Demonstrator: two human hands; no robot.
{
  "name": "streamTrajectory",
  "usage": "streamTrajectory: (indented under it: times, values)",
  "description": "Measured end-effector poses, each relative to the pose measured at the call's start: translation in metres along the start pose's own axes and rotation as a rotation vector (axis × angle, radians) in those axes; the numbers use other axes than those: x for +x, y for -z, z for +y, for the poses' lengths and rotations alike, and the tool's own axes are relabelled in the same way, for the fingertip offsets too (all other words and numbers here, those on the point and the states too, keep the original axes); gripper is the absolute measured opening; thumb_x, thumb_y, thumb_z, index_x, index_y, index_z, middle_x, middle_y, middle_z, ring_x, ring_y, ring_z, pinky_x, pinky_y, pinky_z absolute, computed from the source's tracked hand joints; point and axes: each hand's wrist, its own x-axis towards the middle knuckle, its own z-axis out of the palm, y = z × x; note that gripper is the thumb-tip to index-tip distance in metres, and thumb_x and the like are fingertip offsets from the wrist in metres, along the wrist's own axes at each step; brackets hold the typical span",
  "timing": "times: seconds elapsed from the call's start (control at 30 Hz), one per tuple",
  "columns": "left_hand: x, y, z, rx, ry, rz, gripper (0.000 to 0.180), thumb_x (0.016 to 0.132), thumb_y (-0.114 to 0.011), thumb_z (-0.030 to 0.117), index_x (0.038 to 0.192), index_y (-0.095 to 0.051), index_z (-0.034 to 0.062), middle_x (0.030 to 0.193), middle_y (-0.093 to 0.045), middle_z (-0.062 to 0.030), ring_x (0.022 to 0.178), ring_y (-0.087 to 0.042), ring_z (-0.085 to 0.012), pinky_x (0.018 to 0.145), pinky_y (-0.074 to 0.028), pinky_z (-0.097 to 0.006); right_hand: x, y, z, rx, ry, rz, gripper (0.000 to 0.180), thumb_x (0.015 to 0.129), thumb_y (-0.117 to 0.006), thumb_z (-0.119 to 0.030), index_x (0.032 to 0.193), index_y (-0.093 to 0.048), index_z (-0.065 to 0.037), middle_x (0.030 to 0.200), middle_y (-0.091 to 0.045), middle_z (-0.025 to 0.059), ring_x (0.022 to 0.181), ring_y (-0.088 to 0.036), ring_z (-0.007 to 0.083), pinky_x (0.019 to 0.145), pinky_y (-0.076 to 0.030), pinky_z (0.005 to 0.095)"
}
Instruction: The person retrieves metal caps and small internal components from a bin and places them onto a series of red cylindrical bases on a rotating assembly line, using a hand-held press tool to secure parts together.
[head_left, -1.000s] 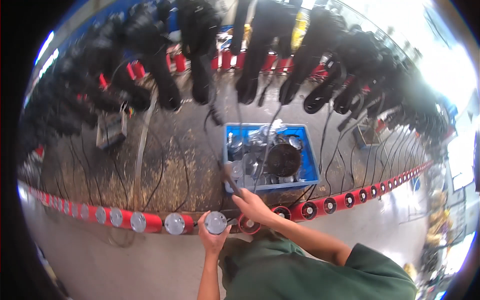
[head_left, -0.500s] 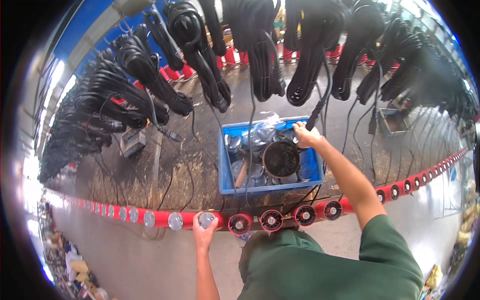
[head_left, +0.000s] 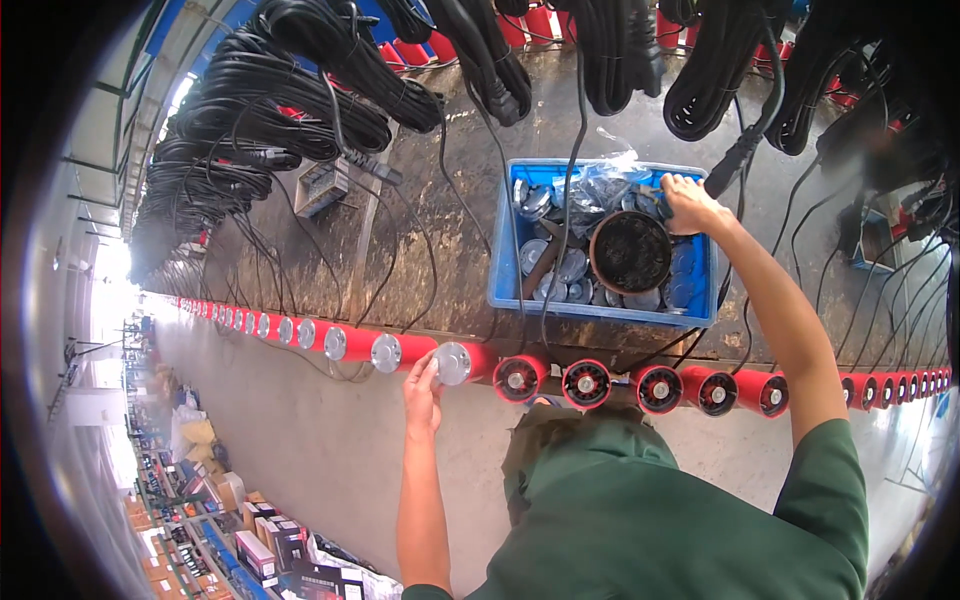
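My left hand (head_left: 422, 378) presses against a round silver cap (head_left: 453, 362) on the end of a red cylinder in a long row (head_left: 690, 388) along the bench edge. My right hand (head_left: 688, 203) reaches into the far right corner of a blue plastic crate (head_left: 600, 308), fingers curled down among silver discs (head_left: 560, 270) and a clear plastic bag (head_left: 600, 180); what it grips is hidden. A round black bowl-like part (head_left: 630, 250) lies in the crate beside that hand.
Bundles of coiled black cables (head_left: 300, 90) hang above the worn bench (head_left: 440, 250), with loose leads running down to the red cylinders. A small grey box (head_left: 322, 186) sits at the left. Boxes (head_left: 260, 550) stand on the floor at lower left.
My right hand has stayed in the crate's far right corner. The view has shifted so the crate sits further right. My left hand remains on the silver cap.
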Motion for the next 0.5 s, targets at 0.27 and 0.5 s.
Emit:
streamTrajectory:
  times: [0.27,0.5]
  values:
    - [0.012,0.020,-0.018,0.023,-0.125,-0.065,0.034,0.102,-0.069,0.015,0.135,-0.067,0.0041,0.127,-0.072,-0.0069,0.118,-0.068,-0.0176,0.100,-0.054,-0.033,-0.069,0.035,-0.101,0.221,0.022,0.581,0.041,0.089,-0.072,-0.015,0.124,-0.054,-0.003,0.108,-0.060,0.0237,0.107,-0.061,0.0458,0.088,-0.052,0.0535]
    - [0.013,-0.004,-0.024,0.456,-0.576,-0.240,0.096,0.071,-0.099,0.031,0.148,-0.049,0.0015,0.142,-0.060,-0.0200,0.132,-0.059,-0.0356,0.113,-0.047,-0.047,-0.158,0.055,-0.303,0.078,0.391,-0.134,0.073,0.069,-0.083,-0.010,0.134,-0.052,0.004,0.122,-0.054,0.0244,0.124,-0.055,0.0428,0.107,-0.050,0.0469]
